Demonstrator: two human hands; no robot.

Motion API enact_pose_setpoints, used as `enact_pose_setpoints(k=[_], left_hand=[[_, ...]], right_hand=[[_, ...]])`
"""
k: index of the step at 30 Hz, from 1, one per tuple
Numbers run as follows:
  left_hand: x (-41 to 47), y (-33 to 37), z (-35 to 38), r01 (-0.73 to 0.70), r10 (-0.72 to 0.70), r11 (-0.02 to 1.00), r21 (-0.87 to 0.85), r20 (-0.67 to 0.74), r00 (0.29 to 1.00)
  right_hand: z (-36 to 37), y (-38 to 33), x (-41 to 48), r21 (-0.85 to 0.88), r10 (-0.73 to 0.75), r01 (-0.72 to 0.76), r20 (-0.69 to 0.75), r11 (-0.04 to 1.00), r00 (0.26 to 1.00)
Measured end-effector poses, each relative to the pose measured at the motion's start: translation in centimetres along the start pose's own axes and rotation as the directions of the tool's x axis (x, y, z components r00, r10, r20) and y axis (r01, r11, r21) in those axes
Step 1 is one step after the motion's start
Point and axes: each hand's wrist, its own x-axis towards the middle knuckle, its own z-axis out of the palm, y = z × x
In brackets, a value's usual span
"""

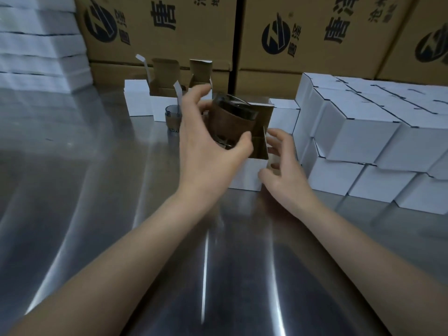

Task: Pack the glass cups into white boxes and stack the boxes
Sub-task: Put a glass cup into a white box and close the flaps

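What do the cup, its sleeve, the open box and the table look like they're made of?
Cup: dark tinted glass, glossy, see-through at the rim. Sleeve: brown and matte, maybe cork or leather; too blurred to say. Box: cardboard, white outside, brown inside. Table: probably stainless steel, brushed grey with streaky reflections.

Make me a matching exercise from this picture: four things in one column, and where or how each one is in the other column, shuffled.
Things
1. nearer glass cup
2. farther glass cup
3. open white box
4. closed white boxes

Places or states
A. stacked on the right of the table
B. tilted, held in the left hand
C. standing upright on the table, left of both hands
D. lid up, beside the right hand

Pairs: 1-B, 2-C, 3-D, 4-A
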Motion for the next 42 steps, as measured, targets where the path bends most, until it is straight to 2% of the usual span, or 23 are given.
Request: enact_pose_setpoints(k=[2, 5, 8, 14, 19, 22, 27, 30, 32, 36, 40, 42], left_hand=[[-0.6, 0.2, 0.6, -0.022, 0.022, 0.999, 0.042, 0.003, 1.000], [-1.1, 0.0, 0.9, -0.061, 0.058, 0.994, 0.087, 0.035, 0.998], [-1.4, -0.6, 1.0, -0.157, 0.148, 0.979, 0.133, 0.075, 0.986], [-1.8, -1.5, 1.1, -0.395, 0.367, 0.895, 0.206, 0.160, 0.916], [-1.6, -2.0, 1.2, -0.514, 0.478, 0.832, 0.208, 0.202, 0.855], [-1.7, -2.3, 1.4, -0.532, 0.494, 0.824, 0.198, 0.210, 0.844], [-1.3, -2.7, 1.1, -0.439, 0.408, 0.893, 0.100, 0.233, 0.883], [-0.8, -3.1, 0.7, -0.246, 0.220, 0.967, 0.070, 0.264, 0.939], [-0.6, -3.6, 0.5, -0.123, 0.091, 0.988, 0.090, 0.298, 0.950], [-0.3, -4.9, 0.4, 0.086, -0.106, 0.994, 0.066, 0.404, 0.909], [-0.1, -5.7, 0.6, 0.145, -0.131, 0.989, 0.015, 0.524, 0.842], [-0.1, -5.8, 0.7, 0.175, -0.131, 0.984, -0.033, 0.536, 0.834]], right_hand=[[0.1, -0.4, 0.0, 0.021, -0.064, 0.065, -0.052, 0.998, 0.997], [-0.1, -0.8, 0.1, 0.082, -0.132, 0.153, -0.214, 0.985, 0.968], [-0.5, -1.4, 0.5, 0.187, -0.081, 0.145, -0.312, 0.972, 0.947], [-1.2, -2.7, 0.6, 0.343, -0.029, 0.102, -0.213, 0.934, 0.977], [-1.7, -3.8, 0.6, 0.302, -0.010, 0.043, -0.110, 0.952, 0.994], [-2.2, -4.2, 0.5, 0.260, -0.004, 0.020, -0.059, 0.965, 0.998], [-2.4, -3.9, 0.8, 0.301, 0.046, -0.037, -0.023, 0.953, 0.999], [-2.5, -3.7, 1.1, 0.392, 0.090, -0.065, -0.045, 0.918, 0.995], [-2.7, -3.7, 1.2, 0.467, 0.093, -0.060, -0.049, 0.882, 0.994], [-2.7, -4.0, 1.2, 0.602, 0.070, -0.002, -0.089, 0.798, 0.994], [-2.5, -4.2, 1.3, 0.633, 0.054, 0.047, -0.140, 0.773, 0.989], [-2.5, -4.2, 1.2, 0.605, 0.044, 0.054, -0.147, 0.794, 0.988]])
